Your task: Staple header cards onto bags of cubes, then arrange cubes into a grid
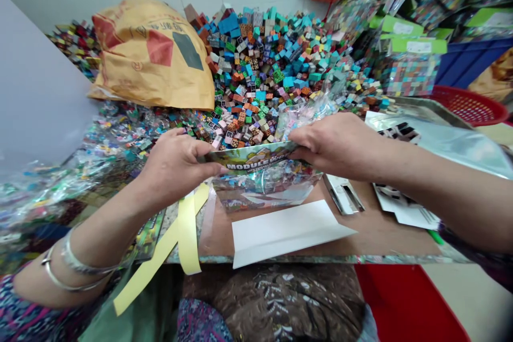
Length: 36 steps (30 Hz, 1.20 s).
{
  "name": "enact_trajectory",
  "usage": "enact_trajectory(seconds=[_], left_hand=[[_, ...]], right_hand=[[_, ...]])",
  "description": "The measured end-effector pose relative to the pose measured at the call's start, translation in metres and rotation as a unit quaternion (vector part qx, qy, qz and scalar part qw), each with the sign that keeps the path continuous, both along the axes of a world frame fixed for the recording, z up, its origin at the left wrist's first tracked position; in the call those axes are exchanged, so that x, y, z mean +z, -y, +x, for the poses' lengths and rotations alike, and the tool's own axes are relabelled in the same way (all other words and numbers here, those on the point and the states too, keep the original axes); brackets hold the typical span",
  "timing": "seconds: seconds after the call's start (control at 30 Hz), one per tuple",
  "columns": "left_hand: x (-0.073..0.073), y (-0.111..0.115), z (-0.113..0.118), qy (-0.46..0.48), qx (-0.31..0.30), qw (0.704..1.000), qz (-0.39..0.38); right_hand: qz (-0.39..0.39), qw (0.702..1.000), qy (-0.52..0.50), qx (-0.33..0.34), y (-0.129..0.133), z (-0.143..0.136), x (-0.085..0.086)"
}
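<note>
Both hands pinch a printed header card lettered "MODULE", which sits along the top of a clear plastic bag full of small colourful pieces. My left hand grips the card's left end between thumb and fingers. At its right end my right hand does the same. The bag stands just above the brown board on the table. In front of it lies a folded white card. A stapler rests to the right, below my right hand. Yellow paper strips hang over the table edge at left.
A heap of colourful small blocks fills the back, beside a yellow sack. Small filled bags pile up at left. Finished-looking bags with green headers, a red basket and clear plastic sheets are at right.
</note>
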<state>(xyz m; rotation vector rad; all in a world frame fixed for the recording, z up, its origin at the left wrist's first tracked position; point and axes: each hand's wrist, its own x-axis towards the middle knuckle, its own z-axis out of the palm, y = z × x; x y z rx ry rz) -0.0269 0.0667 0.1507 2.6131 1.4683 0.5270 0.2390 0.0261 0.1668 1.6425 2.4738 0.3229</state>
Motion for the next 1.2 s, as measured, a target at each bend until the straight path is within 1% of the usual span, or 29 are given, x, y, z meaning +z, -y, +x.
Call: enact_trajectory(seconds=[0.1,0.2,0.27,0.33,0.4,0.47,0.53,0.6,0.63,0.73,0.8,0.87,0.93,1.0,1.2], left_hand=[[-0.001,-0.002,0.0,0.02,0.004,1.0,-0.015],[-0.002,-0.005,0.0,0.029,-0.004,0.999,-0.022],[-0.003,-0.006,-0.001,0.024,-0.013,0.999,-0.022],[-0.003,-0.005,-0.001,0.023,-0.014,0.999,-0.026],[-0.003,-0.002,-0.001,0.034,0.001,0.999,-0.041],[-0.003,0.001,-0.004,0.055,0.008,0.997,-0.061],[-0.006,0.004,-0.008,0.095,-0.003,0.992,-0.08],[-0.012,0.006,-0.013,0.18,-0.017,0.978,-0.1],[-0.016,0.007,-0.015,0.238,-0.015,0.964,-0.116],[-0.036,0.008,-0.016,0.388,0.013,0.904,-0.179],[-0.05,0.009,-0.013,0.447,0.035,0.869,-0.211],[-0.059,0.008,-0.008,0.481,0.047,0.845,-0.23],[-0.064,0.007,-0.005,0.494,0.046,0.834,-0.241],[-0.065,0.005,-0.005,0.494,0.039,0.835,-0.24],[-0.066,0.004,-0.009,0.498,0.03,0.834,-0.234]], right_hand=[[-0.013,0.999,-0.014,0.031,0.0,-0.008,0.003],[-0.023,0.995,-0.063,0.08,-0.004,-0.027,0.004],[-0.034,0.99,-0.098,0.097,-0.007,-0.042,0.004],[-0.041,0.987,-0.124,0.094,-0.011,-0.053,0.002],[-0.04,0.986,-0.141,0.078,-0.013,-0.059,0.001],[-0.035,0.985,-0.155,0.066,-0.014,-0.061,-0.001],[-0.033,0.984,-0.17,0.054,-0.013,-0.061,-0.002],[-0.033,0.982,-0.182,0.042,-0.013,-0.06,-0.003],[-0.033,0.981,-0.187,0.038,-0.013,-0.06,-0.004],[-0.035,0.979,-0.198,0.038,-0.014,-0.058,-0.004],[-0.041,0.979,-0.194,0.043,-0.015,-0.057,-0.004],[-0.047,0.981,-0.18,0.057,-0.017,-0.057,-0.004],[-0.052,0.981,-0.171,0.073,-0.019,-0.058,-0.004],[-0.061,0.979,-0.18,0.079,-0.021,-0.059,-0.004],[-0.065,0.969,-0.232,0.046,-0.021,-0.067,-0.003]])
